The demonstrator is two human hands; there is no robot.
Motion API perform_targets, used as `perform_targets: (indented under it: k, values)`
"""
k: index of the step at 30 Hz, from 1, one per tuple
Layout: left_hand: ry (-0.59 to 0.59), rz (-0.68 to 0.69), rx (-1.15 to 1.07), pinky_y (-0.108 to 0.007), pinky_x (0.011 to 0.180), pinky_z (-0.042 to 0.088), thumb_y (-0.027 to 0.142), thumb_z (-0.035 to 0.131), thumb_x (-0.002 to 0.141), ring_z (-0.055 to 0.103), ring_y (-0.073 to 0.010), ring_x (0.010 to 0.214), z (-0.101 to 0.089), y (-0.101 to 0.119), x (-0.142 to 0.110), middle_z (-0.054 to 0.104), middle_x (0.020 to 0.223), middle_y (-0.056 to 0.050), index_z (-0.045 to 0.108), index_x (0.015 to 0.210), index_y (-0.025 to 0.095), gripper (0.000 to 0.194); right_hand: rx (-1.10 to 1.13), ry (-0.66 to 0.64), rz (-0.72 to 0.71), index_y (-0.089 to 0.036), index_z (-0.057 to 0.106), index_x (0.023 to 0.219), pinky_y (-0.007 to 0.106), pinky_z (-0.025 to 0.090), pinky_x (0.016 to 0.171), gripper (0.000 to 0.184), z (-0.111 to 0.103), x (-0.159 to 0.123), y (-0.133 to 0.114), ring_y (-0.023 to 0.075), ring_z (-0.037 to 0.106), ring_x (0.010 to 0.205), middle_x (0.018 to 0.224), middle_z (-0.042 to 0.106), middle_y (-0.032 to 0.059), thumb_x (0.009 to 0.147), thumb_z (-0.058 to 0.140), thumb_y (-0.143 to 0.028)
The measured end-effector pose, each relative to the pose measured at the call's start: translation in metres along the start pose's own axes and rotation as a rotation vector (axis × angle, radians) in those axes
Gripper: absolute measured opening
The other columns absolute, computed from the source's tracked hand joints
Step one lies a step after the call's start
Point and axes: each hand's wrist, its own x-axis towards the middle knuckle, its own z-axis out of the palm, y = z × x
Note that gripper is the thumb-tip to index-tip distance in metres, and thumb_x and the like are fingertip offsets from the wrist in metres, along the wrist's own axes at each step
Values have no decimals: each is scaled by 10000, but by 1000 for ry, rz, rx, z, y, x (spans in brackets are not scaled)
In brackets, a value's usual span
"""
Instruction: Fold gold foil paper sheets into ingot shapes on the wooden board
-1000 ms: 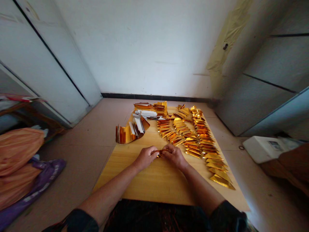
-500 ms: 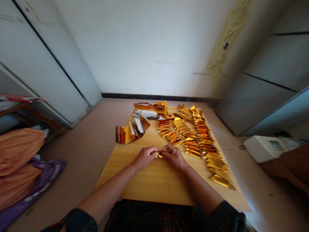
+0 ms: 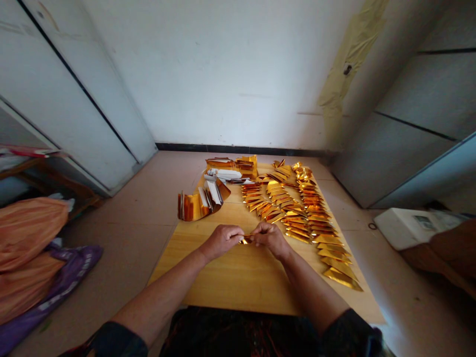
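Observation:
My left hand (image 3: 222, 242) and my right hand (image 3: 269, 239) meet above the middle of a pale wooden board (image 3: 223, 285). Between their fingers they pinch a small gold foil piece (image 3: 244, 241), mostly hidden by my fingers. To the right of my right hand, rows of folded gold foil triangles (image 3: 297, 220) run toward the far end of the board. Curved gold foil sheets (image 3: 191, 207) and white paper pieces (image 3: 223, 174) lie at the far left, beyond my left hand.
Orange bags (image 3: 26, 233) and a purple bag (image 3: 55, 282) lie on the tiled floor (image 3: 122, 218) left of the board. A white appliance (image 3: 411, 228) sits at the right. White wall (image 3: 230, 84) stands behind the board.
The thin gold strip showing between my hands earlier has mostly disappeared behind my fingers. Only a short gold piece shows now. The hands stay close together in nearly the same place.

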Motion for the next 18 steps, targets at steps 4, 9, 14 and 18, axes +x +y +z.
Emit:
perform_targets:
  k: [4,9,14,18]
  values:
    - [-69,-59,-89,-171,539,343,232,518,812,489,-71,527,-8,1,2,559,560,45,641,720,148,175,27,1,37,-167,626,627,198,338,455,252,0,-1,3,79,485,439,518,618,-24,569,774,-363]
    - [-100,-98,-99,-164,520,322,212,516,804,474,-63,511,-9,2,5,532,537,56,626,702,144,165,-25,-60,73,-163,620,697,193,316,453,309,-3,-3,-2,74,472,454,538,603,-35,572,786,-393]
    - [-93,-62,-27,-165,533,307,169,516,782,462,-61,542,-5,4,7,531,563,57,617,671,146,152,-155,-93,17,-155,643,741,206,359,526,299,-5,-5,-10,82,493,551,657,636,-14,644,734,-423]
    - [-92,-62,-13,-166,532,306,173,513,779,459,-62,544,-3,6,7,530,565,55,609,652,146,162,-275,-117,-54,-154,662,747,236,422,612,257,-5,-4,-7,118,555,637,720,667,15,722,656,-409]
